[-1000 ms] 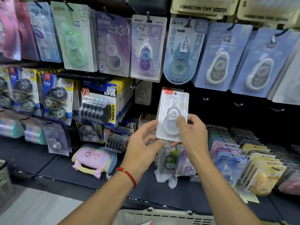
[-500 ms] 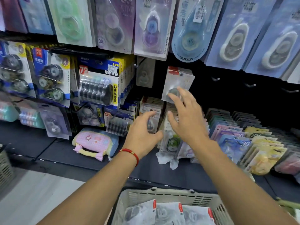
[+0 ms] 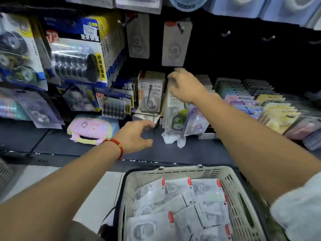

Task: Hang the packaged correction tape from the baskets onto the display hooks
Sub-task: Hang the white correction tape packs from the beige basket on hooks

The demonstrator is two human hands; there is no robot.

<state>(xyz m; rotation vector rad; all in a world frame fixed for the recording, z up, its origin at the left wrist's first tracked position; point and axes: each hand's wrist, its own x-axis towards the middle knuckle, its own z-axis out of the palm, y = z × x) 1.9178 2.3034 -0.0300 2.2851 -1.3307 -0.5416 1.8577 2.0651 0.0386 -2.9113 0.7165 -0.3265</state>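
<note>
At upper centre one clear packaged correction tape point(image 3: 176, 43) hangs on a display hook point(image 3: 180, 28), its red tab up. Both hands are empty with fingers loosely spread: the right hand point(image 3: 186, 86) just below that pack, the left hand point(image 3: 134, 136) lower, over the shelf point(image 3: 52, 141). More packs point(image 3: 182, 207) fill the basket point(image 3: 238, 193) at bottom centre, within easy reach for the next pick.

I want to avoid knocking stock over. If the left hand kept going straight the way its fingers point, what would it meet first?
The left hand, empty with fingers loosely spread, points up and right over the shelf. It would probably first meet the standing correction tape packs, though depth is hard to judge.
</note>
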